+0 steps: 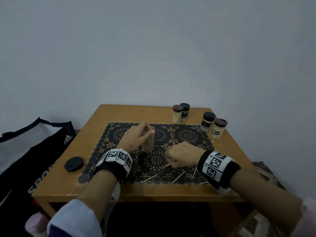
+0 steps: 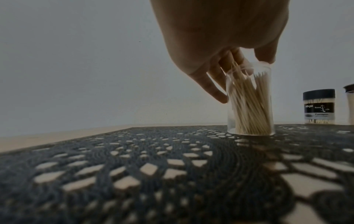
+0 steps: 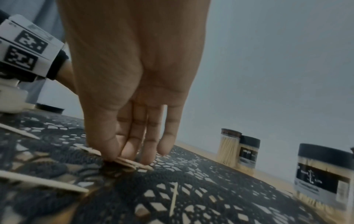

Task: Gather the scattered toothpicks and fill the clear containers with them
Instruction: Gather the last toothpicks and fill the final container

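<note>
A lidless clear container (image 1: 147, 147) (image 2: 250, 106), mostly full of toothpicks, stands upright on the black lace mat (image 1: 188, 135). My left hand (image 1: 138, 135) (image 2: 249, 60) reaches down over it, fingers behind the rim and thumb on the rim's other side. My right hand (image 1: 169, 161) (image 3: 126, 156) is low on the mat's near middle. Its thumb and fingers pinch a few toothpicks (image 3: 132, 162) lying flat. Several loose toothpicks (image 1: 149, 178) (image 3: 173, 198) lie scattered along the mat's near edge.
The container's black lid (image 1: 73, 164) lies on the wooden table (image 1: 95, 127) left of the mat. Two pairs of lidded, filled containers (image 1: 177, 114) (image 1: 207, 121) stand at the back right. A dark sports bag (image 1: 34, 151) sits on the floor at the left.
</note>
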Tool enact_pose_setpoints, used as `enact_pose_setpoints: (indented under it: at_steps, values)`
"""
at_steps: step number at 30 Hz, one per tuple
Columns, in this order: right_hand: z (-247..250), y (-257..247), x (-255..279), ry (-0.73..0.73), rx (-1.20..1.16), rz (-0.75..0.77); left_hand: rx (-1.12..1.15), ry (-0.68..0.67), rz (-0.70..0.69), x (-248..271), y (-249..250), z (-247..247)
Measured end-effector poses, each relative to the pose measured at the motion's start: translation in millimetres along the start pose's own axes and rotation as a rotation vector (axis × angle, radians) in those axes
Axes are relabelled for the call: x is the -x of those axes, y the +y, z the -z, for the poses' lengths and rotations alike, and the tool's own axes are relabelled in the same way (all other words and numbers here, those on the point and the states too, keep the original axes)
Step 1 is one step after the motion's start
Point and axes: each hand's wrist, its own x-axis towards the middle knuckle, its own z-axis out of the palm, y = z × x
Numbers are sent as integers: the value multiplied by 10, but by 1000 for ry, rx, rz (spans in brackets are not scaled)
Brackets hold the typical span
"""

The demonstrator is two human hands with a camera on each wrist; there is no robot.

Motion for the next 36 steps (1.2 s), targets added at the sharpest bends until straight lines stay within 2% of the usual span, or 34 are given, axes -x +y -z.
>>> enact_pose_setpoints:
  at_steps: [3, 8, 12, 16, 21, 24, 27, 29, 31, 34, 36]
  values:
    - [29, -19, -2, -42, -54, 7, 20, 13, 21, -19, -12, -11]
    - [33, -47, 25, 42, 19, 14, 36, 52, 39, -22, -27, -16]
    - [-19, -66, -10, 49, -12, -16, 43, 18, 48, -25, -29, -17]
    - [38, 39, -90, 55, -189, -38, 107, -32, 92, -27, -27, -32]
    - [213, 206, -209, 457, -809, -149, 92, 69, 96, -25, -20, -37]
    - [319, 202, -345, 642, -1160, -197, 43, 148, 117, -22, -24, -18]
    - [390, 152, -508, 813, -1383, -237, 1, 165, 121, -31, -72, -23]
    - [395, 101, -601, 881, -1433, -272, -3, 165, 123, -36, -90, -28]
    - [351, 62, -682, 853, -1378, -310, 8, 173, 115, -29, -63, -18]
    - [262, 41, -738, 667, -1229, -328, 12, 186, 83, -14, -34, -12]
    - [243, 57, -704, 612, -1172, -303, 30, 189, 47, -14, -37, -7]
